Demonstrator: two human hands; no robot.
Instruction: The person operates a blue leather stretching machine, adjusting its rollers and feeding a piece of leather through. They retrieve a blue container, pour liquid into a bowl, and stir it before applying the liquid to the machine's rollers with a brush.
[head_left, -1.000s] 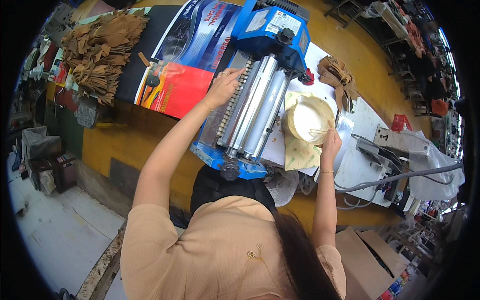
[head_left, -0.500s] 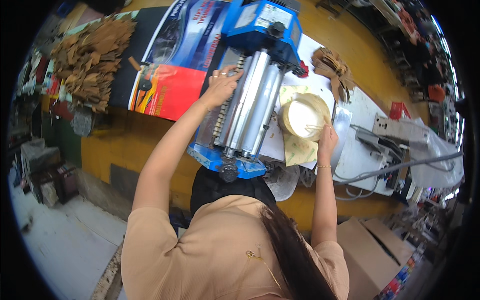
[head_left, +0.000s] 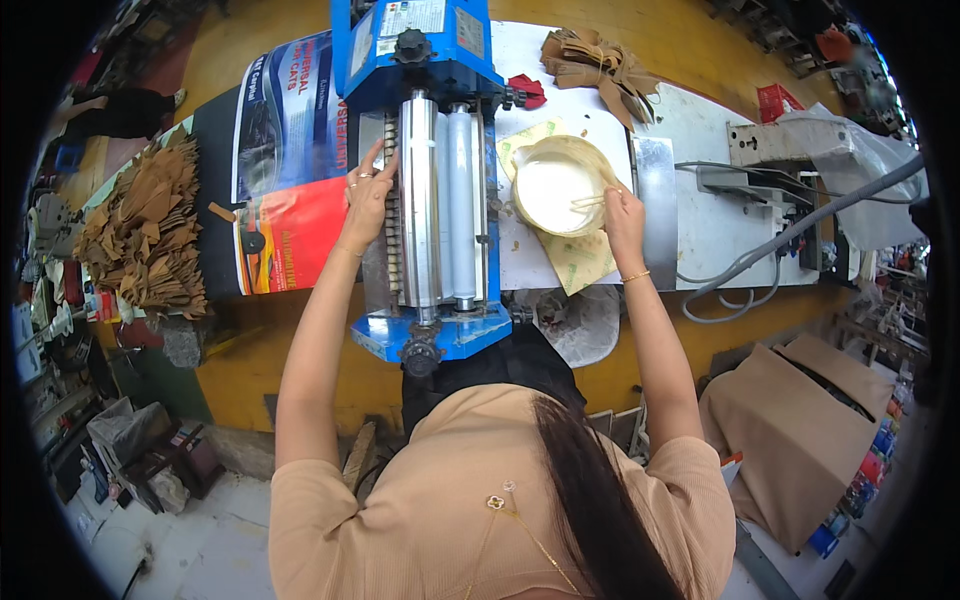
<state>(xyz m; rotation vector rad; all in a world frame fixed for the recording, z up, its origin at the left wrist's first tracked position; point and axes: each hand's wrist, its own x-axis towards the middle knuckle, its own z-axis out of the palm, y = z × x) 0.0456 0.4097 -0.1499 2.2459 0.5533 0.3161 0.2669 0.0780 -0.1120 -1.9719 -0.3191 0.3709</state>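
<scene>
In front of me stands a blue gluing machine with long metal rollers (head_left: 421, 200). My left hand (head_left: 368, 205) is at its left side, fingers spread, the tips by a ribbed bar (head_left: 392, 215) along the rollers. Nothing shows in that hand. My right hand (head_left: 624, 220) is closed at the right rim of a round yellowish tub (head_left: 528, 172) of white liquid (head_left: 556, 190). A pair of thin pale sticks (head_left: 588, 202) runs from its fingers over the liquid. Whether their tips are dipped in, I cannot tell. Under the tub lies patterned yellowish paper (head_left: 575, 268).
Brown cut pieces lie in a big heap (head_left: 150, 225) at the left and a tied bundle (head_left: 600, 70) behind the tub. Red-and-blue printed sheeting (head_left: 300, 215) lies left of the machine. A grey cable (head_left: 780, 245) crosses the right side. At far left is another person's arm (head_left: 85, 105).
The view has turned, so the machine now stands upright in it. My left hand stays beside the rollers, and my right hand stays at the tub with the sticks.
</scene>
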